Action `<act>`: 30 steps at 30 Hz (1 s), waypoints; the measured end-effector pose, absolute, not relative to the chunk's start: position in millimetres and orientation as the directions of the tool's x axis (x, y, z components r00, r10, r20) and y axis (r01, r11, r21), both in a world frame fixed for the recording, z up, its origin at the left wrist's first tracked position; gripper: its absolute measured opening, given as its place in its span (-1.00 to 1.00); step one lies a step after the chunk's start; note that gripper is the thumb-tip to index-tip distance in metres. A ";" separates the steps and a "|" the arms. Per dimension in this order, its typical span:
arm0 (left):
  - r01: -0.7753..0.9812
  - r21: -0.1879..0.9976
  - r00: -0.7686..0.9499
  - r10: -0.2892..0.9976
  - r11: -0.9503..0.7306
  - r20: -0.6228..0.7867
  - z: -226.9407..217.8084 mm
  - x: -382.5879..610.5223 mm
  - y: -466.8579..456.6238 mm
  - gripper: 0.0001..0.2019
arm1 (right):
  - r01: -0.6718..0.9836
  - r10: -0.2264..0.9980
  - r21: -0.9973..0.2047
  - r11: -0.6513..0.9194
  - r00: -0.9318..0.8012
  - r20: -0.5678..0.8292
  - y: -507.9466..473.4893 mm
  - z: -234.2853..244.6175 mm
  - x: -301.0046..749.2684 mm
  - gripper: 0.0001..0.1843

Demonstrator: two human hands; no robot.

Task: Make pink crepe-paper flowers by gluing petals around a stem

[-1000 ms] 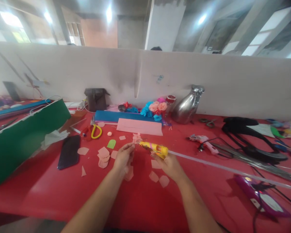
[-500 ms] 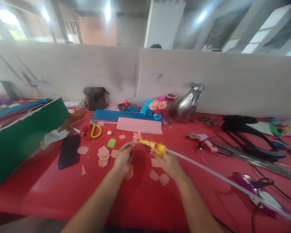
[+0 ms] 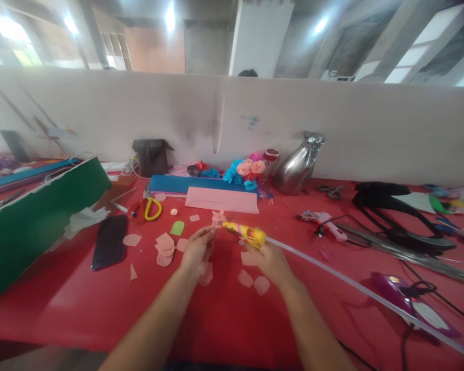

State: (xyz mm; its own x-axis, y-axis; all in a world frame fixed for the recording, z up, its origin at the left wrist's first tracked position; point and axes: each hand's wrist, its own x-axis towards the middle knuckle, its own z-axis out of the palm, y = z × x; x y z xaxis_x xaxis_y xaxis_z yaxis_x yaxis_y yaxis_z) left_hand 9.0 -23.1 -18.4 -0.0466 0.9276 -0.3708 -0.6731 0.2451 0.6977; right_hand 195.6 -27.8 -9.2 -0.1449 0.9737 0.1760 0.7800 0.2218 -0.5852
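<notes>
My left hand (image 3: 197,249) is closed, its fingertips pinching a small pink paper flower (image 3: 218,218) above the red table. In my right hand (image 3: 269,257) is a yellow hot glue gun (image 3: 245,233), its nozzle pointing left and close to the flower; whether they touch I cannot tell. A long clear glue stick (image 3: 332,274) runs out of the gun's back toward the lower right. Cut pink paper petals (image 3: 165,242) lie left of my hands, with a green paper piece (image 3: 177,228) beside them. More pink petals (image 3: 262,285) lie under my right hand.
At the back are a pink paper strip (image 3: 221,200), paper flowers (image 3: 245,171) and a steel jug (image 3: 298,164). Yellow-handled scissors (image 3: 153,208), a phone (image 3: 109,242) and a green board (image 3: 42,226) are left. A pink glue gun (image 3: 327,225) and purple iron (image 3: 410,304) with cords are right.
Both hands, the glue gun and the flower hold almost the same place. Only a very slight shift of the whole view shows.
</notes>
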 end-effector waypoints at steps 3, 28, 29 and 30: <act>-0.673 0.698 -0.046 0.929 0.244 -0.368 -19.3 8.7 -22.9 -0.69 | 0.784 0.971 -0.576 0.232 -0.157 0.177 -26.3 -10.3 195.6 -0.66; -0.764 0.608 0.092 0.968 0.218 -0.232 -8.0 10.4 -28.7 -0.74 | 0.943 0.856 -0.252 -0.216 0.307 0.415 -24.0 22.1 218.9 -0.70; -0.760 0.611 0.097 0.968 0.222 -0.230 -7.5 11.0 -29.7 -0.74 | 0.935 0.888 -0.349 -0.065 0.214 0.408 -24.9 25.1 206.6 -0.73; -0.756 0.614 0.103 0.968 0.224 -0.227 -7.0 11.5 -30.6 -0.75 | 0.872 0.926 -0.485 0.069 0.126 0.357 -24.7 26.7 193.2 -0.76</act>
State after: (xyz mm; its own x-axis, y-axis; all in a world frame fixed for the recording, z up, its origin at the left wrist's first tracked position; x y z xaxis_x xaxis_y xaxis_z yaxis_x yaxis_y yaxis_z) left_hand 11.5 -30.6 -7.0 0.1026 0.9684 -0.2272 -0.7564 0.2243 0.6144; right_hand 193.2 -24.7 26.7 0.1255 0.9256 0.3572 0.8718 0.0689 -0.4849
